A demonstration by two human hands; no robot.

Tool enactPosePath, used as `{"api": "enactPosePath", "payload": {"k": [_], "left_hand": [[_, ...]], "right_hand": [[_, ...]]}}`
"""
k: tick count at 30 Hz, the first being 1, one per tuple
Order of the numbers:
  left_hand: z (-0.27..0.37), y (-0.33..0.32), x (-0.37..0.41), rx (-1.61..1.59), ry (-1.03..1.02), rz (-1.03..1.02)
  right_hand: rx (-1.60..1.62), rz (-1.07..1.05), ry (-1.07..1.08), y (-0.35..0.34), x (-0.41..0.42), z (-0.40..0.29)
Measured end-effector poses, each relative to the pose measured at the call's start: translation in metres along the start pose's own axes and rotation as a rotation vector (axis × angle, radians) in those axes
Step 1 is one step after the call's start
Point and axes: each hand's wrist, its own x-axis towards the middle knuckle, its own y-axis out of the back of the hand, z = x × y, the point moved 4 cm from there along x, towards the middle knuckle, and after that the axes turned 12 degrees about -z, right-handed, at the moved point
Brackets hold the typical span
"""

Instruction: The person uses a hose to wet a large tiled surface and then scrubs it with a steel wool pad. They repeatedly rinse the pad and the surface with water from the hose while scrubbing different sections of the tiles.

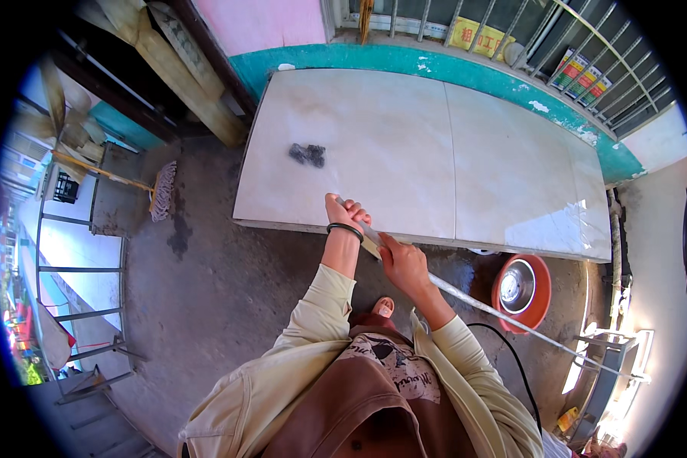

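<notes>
Both my hands are closed around a long whitish pole [481, 300]. My left hand [348, 210], with a dark bangle at the wrist, grips its upper end just over the front edge of a pale tiled table [389, 131]. Lower down the shaft, my right hand [403, 262] holds it in front of that edge. From there the pole slants down to the right, its far end near a metal stand [607, 360]. A dark crumpled bundle [308, 154] lies on the tabletop beyond my left hand; its material is unclear.
An orange-red plastic basin [541, 292] holding a metal bowl [517, 286] stands on the floor at right. A black cable [515, 349] curves beside my right arm. A string mop [163, 192] leans at left near a metal railing [80, 269]. A barred window [492, 34] is behind the table.
</notes>
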Motion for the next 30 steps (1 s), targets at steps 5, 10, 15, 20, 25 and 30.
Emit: {"api": "enactPosePath", "payload": {"k": [5, 10, 15, 20, 25, 30], "left_hand": [[-0.001, -0.006, 0.003, -0.006, 0.012, -0.025], [-0.005, -0.009, 0.005, 0.026, 0.016, -0.04], [-0.009, -0.011, 0.007, 0.073, 0.008, -0.047], [-0.007, -0.011, 0.004, 0.113, -0.026, -0.052], [-0.005, -0.013, -0.005, 0.115, -0.062, -0.047], [-0.008, -0.018, -0.016, 0.115, -0.093, -0.053]], "right_hand": [[-0.003, 0.005, -0.002, 0.003, 0.002, 0.005], [0.023, 0.017, -0.013, 0.006, -0.002, 0.009], [0.032, -0.006, -0.055, 0.011, -0.006, 0.008], [0.043, -0.015, -0.072, 0.014, -0.009, 0.003], [0.048, 0.0, -0.053, 0.014, -0.012, 0.001], [0.052, 0.019, -0.032, 0.016, -0.018, 0.0]]}}
